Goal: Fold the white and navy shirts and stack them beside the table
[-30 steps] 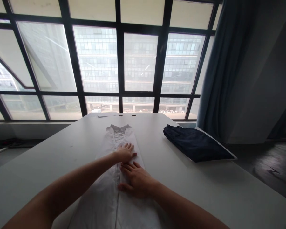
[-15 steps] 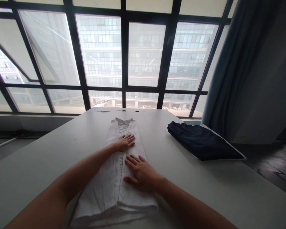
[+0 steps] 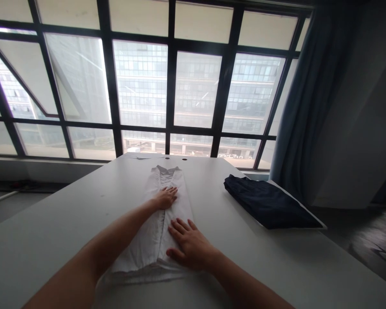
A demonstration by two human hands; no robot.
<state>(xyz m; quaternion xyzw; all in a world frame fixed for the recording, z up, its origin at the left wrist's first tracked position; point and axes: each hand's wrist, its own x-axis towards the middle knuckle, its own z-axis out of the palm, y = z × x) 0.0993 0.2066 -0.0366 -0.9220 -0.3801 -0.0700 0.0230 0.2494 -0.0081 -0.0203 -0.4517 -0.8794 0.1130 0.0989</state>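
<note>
A white garment (image 3: 141, 244) lies lengthwise on the white table (image 3: 90, 206), its collar end pointing to the window and its wide end near me. My left hand (image 3: 165, 198) rests flat on its upper part, below the collar, with fingers stretched to the right. Closer to me, my right hand (image 3: 190, 243) lies on the right side of the cloth, fingers spread and palm down. Neither hand grips anything. Part of the garment's right edge is hidden under my right hand and forearm.
Dark navy folded cloth (image 3: 266, 201) lies on a white sheet at the table's right side. White papers (image 3: 141, 155) and two dark round holes are at the far edge. Beyond stand a large window and a blue-grey curtain (image 3: 296, 128).
The view has tilted up slightly. My left hand has shifted a little to the left on the cloth, and the garment's near end looks drawn in and farther from me.
</note>
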